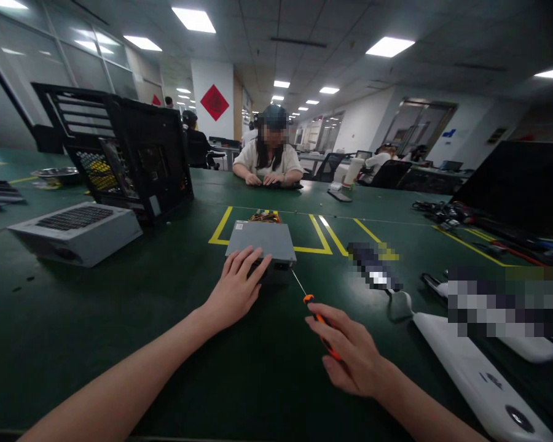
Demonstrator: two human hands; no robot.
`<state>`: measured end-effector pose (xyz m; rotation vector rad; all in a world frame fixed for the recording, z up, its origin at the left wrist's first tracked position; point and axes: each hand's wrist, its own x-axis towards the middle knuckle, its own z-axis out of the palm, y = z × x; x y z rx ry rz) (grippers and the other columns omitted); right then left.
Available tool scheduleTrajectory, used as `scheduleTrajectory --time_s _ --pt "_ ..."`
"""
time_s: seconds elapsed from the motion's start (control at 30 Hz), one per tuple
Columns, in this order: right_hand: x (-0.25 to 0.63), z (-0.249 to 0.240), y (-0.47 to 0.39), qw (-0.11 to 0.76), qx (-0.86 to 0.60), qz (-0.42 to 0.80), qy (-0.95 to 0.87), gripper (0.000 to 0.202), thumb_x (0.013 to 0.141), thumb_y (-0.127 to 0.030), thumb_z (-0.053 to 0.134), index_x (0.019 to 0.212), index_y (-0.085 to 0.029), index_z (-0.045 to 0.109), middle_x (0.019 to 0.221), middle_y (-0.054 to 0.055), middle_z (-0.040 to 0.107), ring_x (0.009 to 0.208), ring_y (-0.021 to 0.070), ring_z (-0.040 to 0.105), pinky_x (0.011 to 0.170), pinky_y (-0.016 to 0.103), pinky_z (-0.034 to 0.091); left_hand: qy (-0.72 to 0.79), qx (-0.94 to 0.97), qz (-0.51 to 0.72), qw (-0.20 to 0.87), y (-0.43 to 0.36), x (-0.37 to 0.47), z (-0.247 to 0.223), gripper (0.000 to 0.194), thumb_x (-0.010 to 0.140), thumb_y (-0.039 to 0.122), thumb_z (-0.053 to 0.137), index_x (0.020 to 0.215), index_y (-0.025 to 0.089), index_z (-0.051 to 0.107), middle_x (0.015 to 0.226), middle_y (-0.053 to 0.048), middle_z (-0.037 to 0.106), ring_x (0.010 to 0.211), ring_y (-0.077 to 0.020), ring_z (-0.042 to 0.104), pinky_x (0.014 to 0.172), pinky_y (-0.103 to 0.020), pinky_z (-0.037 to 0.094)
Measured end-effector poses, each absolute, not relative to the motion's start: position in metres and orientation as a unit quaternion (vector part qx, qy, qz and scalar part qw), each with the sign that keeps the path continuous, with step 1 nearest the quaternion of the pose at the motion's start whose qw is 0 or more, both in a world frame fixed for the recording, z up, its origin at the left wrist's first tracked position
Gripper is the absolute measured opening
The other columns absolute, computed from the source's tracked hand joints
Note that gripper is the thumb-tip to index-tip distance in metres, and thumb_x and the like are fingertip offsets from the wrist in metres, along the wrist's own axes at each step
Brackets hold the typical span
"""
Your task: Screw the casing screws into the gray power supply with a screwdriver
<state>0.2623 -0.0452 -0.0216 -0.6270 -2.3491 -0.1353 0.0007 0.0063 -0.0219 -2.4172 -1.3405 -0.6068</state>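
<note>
A grey metal power supply box (262, 238) lies on the green table (175, 319), with a bundle of coloured wires (265, 217) behind its far side. My left hand (237, 285) rests on the box's near left part, fingers spread over the top and front edge. In my right hand (350, 350) is an orange and black screwdriver (308, 299), with the fingers wrapped round its handle. The thin shaft points up and left, its tip at the box's near right corner. Whether the tip sits in a screw is too small to tell.
At the left stand a second power supply (80, 230), a black computer case (152, 153) and a metal bowl (58, 177). A person (270, 150) sits opposite. On the right are a white device (479, 374), cables (437, 215) and a black screen (520, 190).
</note>
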Motion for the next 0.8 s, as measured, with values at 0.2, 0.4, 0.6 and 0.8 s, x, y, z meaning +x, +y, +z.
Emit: scheduleTrajectory --time_s 0.2,0.4,0.6,0.8 --pt "0.25 -0.007 -0.05 0.35 -0.221 -0.071 -0.907 0.039 0.082 -0.02 0.049 0.121 -0.018 0.049 0.119 0.016 0.06 0.09 0.0189 0.064 0.07 0.029 0.052 -0.461 -0.85 -0.192 0.167 0.011 -0.001 -0.024 0.059 0.087 0.024 0.044 0.142 0.022 0.023 0.146 -0.009 0.027 0.136 -0.0286 0.019 0.109 -0.049 0.021" --pt "0.246 -0.018 -0.048 0.37 -0.228 -0.032 -0.9 0.043 0.08 -0.037 0.058 0.118 -0.018 0.05 0.105 0.014 0.067 0.086 0.0198 0.066 0.07 0.029 0.053 -0.46 -0.853 -0.177 0.169 0.014 -0.004 -0.025 0.06 0.087 0.024 0.044 0.143 0.023 0.021 0.148 -0.008 0.026 0.136 -0.0284 0.019 0.109 -0.048 0.021" --pt "0.244 -0.016 -0.047 0.314 -0.231 0.006 -0.921 0.045 0.086 -0.038 0.045 0.126 -0.016 0.046 0.116 0.015 0.06 0.102 0.0218 0.061 0.08 0.028 0.053 -0.453 -0.857 -0.17 0.18 0.016 -0.006 -0.024 0.061 0.087 0.024 0.044 0.143 0.023 0.02 0.148 -0.007 0.024 0.136 -0.0271 0.019 0.11 -0.045 0.021" --pt "0.229 0.011 -0.041 0.307 -0.232 -0.018 -0.923 0.032 0.087 -0.043 0.048 0.107 -0.021 0.056 0.099 0.012 0.069 0.075 0.0163 0.067 0.064 0.024 0.054 -0.452 -0.86 -0.16 0.174 0.017 -0.01 -0.024 0.061 0.087 0.025 0.044 0.143 0.024 0.021 0.149 -0.005 0.024 0.136 -0.0261 0.021 0.111 -0.044 0.02"
